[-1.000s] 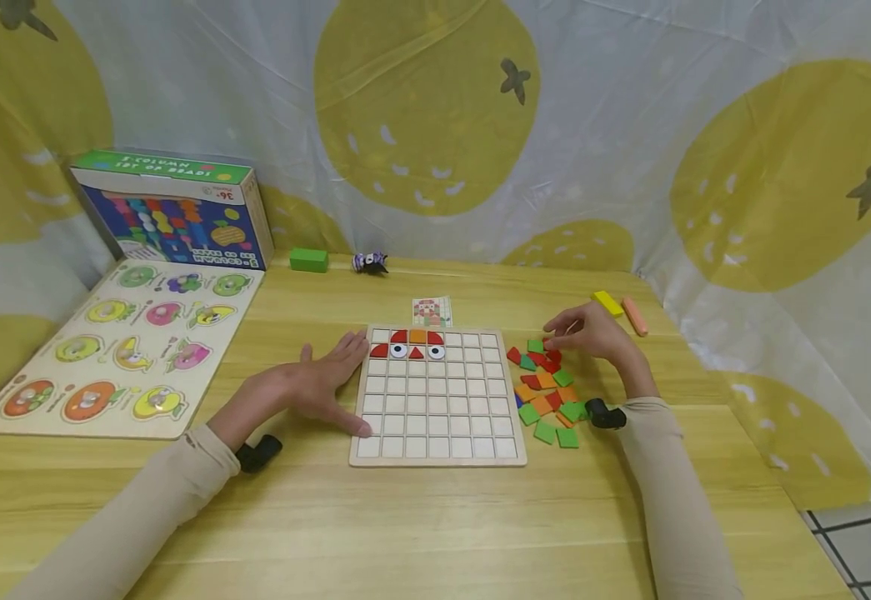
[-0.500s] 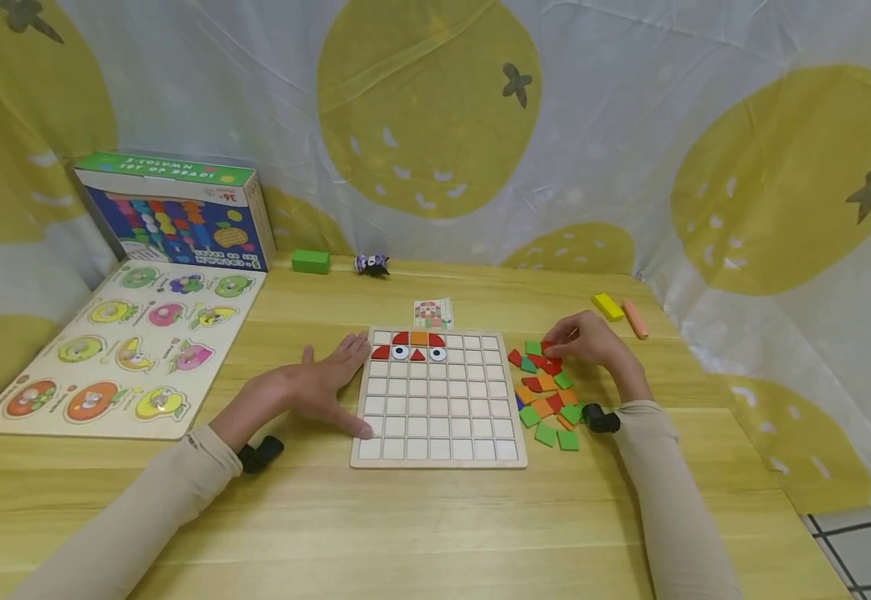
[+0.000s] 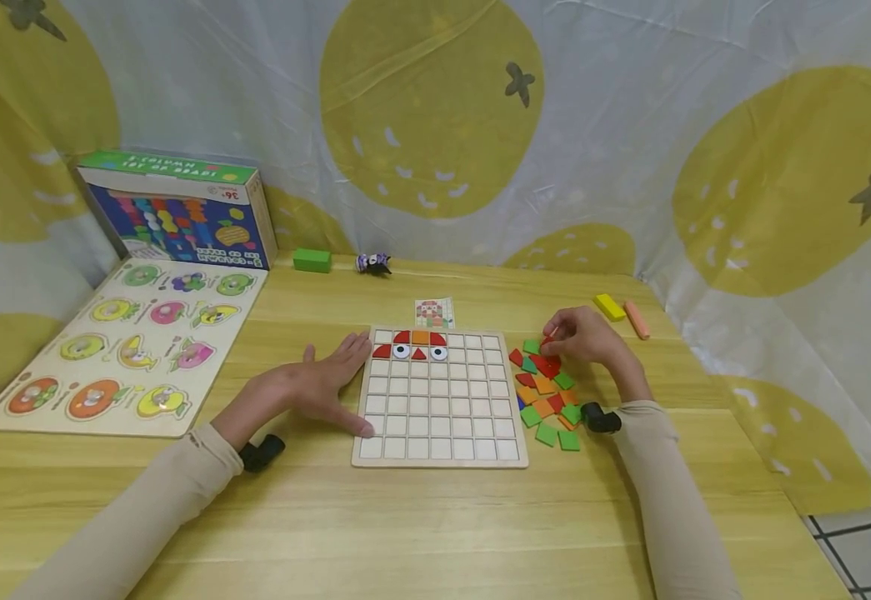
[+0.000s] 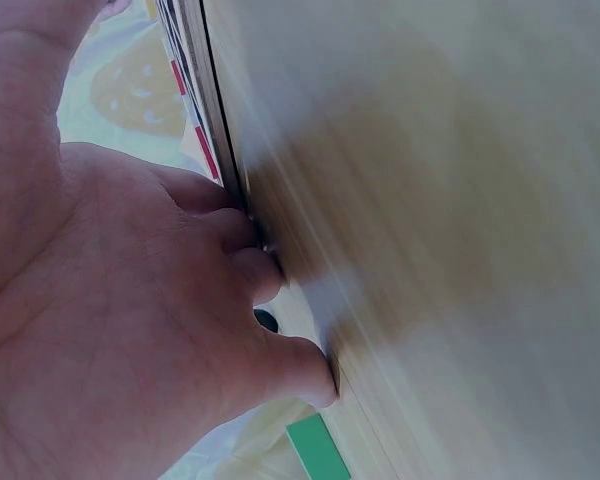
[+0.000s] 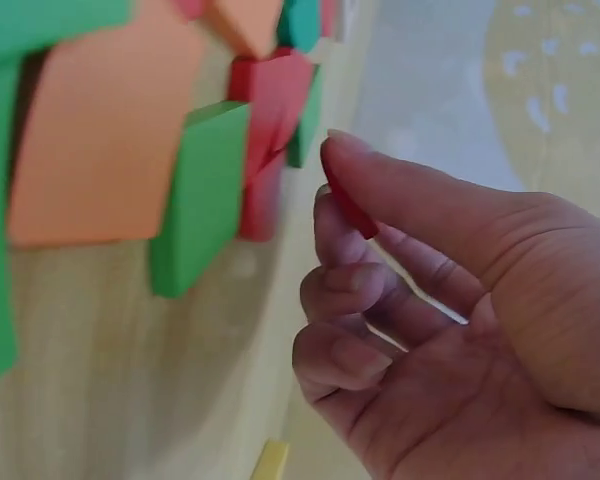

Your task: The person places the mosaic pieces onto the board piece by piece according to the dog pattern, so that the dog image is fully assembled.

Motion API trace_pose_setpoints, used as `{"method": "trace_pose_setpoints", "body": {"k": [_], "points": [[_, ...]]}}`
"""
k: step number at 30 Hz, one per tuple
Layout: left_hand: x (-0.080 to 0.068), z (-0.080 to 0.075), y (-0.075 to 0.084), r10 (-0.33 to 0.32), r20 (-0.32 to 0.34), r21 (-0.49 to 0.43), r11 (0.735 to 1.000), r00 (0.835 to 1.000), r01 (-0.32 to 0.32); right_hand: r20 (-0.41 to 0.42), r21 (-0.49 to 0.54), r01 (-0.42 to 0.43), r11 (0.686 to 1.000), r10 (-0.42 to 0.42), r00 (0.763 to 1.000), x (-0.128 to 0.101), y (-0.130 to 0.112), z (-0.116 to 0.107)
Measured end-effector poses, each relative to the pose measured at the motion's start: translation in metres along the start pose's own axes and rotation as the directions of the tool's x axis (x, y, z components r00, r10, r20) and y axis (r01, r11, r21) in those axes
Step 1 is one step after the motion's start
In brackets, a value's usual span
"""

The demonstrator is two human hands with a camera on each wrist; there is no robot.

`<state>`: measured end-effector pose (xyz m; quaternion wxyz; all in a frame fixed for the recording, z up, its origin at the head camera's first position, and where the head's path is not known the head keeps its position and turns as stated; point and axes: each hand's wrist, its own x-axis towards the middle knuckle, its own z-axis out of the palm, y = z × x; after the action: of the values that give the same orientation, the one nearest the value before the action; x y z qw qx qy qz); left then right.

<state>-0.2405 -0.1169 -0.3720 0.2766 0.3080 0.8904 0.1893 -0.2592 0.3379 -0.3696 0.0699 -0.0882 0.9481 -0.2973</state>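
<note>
Red piece [image 5: 348, 205]: pinched in the right hand [image 3: 588, 337].
Loose tiles [image 3: 548, 392]: red, orange and green, at 3 o'clock from the board.
Grid board [image 3: 438, 398]: pale wood, white squares; top row red and orange, two black-and-white eyes.
Fruit puzzle [image 3: 123, 346]: cream with green, pink, yellow and orange fruits, at 9 o'clock.
Box [image 3: 180, 212]: blue, green lid.
Block [image 3: 311, 260]: green.
Backdrop [image 3: 435, 125]: white with yellow fruit shapes.
Table [image 3: 435, 517]: light wood grain.
</note>
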Motion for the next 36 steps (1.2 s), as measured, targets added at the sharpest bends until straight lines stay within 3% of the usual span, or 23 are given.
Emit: {"method": "trace_pose_setpoints", "body": {"k": [9, 16, 20, 27, 36], "points": [[0.002, 0.0, -0.002, -0.008, 0.004, 0.012, 1.0, 1.0, 0.008, -0.002, 0.132, 0.112, 0.985, -0.113, 0.994, 0.006, -0.021, 0.006], [0.016, 0.008, -0.022, -0.006, -0.02, 0.012, 1.0, 1.0, 0.007, 0.046, 0.183, 0.177, 0.967, -0.189, 0.981, 0.014, -0.043, 0.015], [0.021, 0.012, -0.029, -0.005, -0.022, 0.018, 1.0, 1.0, 0.005, 0.066, 0.194, 0.185, 0.963, -0.201, 0.977, 0.019, -0.055, 0.021], [0.019, 0.011, -0.027, 0.015, -0.013, 0.005, 1.0, 1.0, -0.015, 0.081, 0.268, 0.164, 0.949, -0.192, 0.978, 0.027, -0.073, 0.035], [0.009, 0.007, -0.018, 0.04, -0.012, -0.022, 0.999, 0.999, -0.04, 0.126, 0.223, 0.159, 0.962, -0.19, 0.974, 0.04, -0.092, 0.055]]}}
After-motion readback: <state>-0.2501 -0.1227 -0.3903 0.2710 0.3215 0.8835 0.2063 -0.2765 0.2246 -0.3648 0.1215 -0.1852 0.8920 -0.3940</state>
